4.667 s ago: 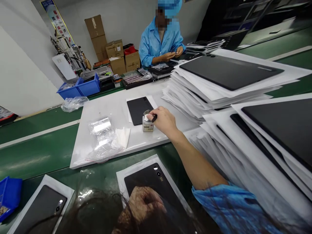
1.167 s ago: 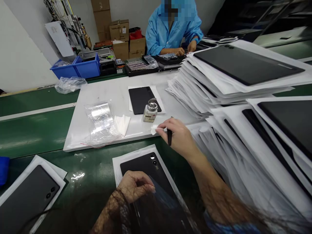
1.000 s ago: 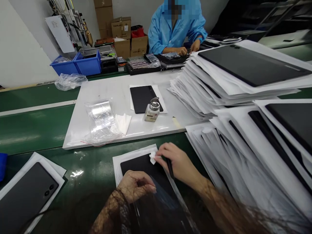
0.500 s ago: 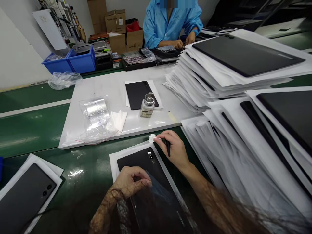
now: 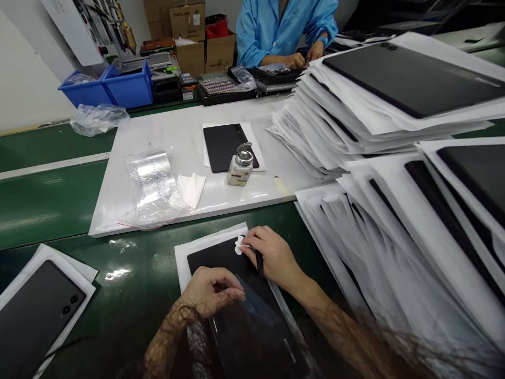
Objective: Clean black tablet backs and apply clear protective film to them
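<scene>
I had the flat black tablet point(image 5: 242, 271) just under my left hand point(image 5: 209, 289) and right hand point(image 5: 274, 258). It lay on a white paper sheet point(image 5: 182, 266) on the shiny green bench point(image 5: 145, 263). My right hand pinched a crumpled white wipe point(image 5: 239, 245) at the tablet's far right corner, with a thin dark stick point(image 5: 259, 263) tucked in it too. My left hand curled low over the tablet, thumb and finger gripping thin, clear film point(image 5: 256, 308). My right arm point(image 5: 321, 310) came in at a slant.
</scene>
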A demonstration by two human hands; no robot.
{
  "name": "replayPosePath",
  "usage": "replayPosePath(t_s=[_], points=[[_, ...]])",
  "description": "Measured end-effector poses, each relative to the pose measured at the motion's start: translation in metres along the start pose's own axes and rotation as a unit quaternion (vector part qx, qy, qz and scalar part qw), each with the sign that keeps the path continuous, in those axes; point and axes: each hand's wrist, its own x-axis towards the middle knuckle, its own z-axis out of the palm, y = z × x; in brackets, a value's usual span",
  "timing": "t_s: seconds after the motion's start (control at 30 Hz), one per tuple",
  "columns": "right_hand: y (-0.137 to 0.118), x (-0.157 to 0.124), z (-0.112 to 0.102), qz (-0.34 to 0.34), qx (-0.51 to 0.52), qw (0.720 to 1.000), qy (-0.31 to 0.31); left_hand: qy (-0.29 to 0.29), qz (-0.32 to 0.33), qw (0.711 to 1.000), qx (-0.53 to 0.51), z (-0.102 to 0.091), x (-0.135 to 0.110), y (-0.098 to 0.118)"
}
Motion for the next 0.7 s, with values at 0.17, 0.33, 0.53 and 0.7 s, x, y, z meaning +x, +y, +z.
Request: replayPosePath(t_s=[0.17,0.33,0.53,0.7], points=[[-0.006,0.002,0.000,-0.006,-0.011,1.000,-0.022,-0.011,0.005,1.000,0.009,-0.002,-0.002,-0.003],[-0.007,0.000,-0.001,-0.019,0.016,0.999,-0.024,-0.007,0.018,1.000,0.012,-0.004,-0.004,-0.020],[-0.001,-0.016,-0.031,0.010,0.081,0.996,-0.023,-0.008,0.041,0.999,0.013,-0.003,-0.009,-0.040],[0.002,-0.017,-0.028,0.055,0.098,0.992,0.055,-0.014,0.033,0.999,0.015,-0.004,-0.013,-0.038]])
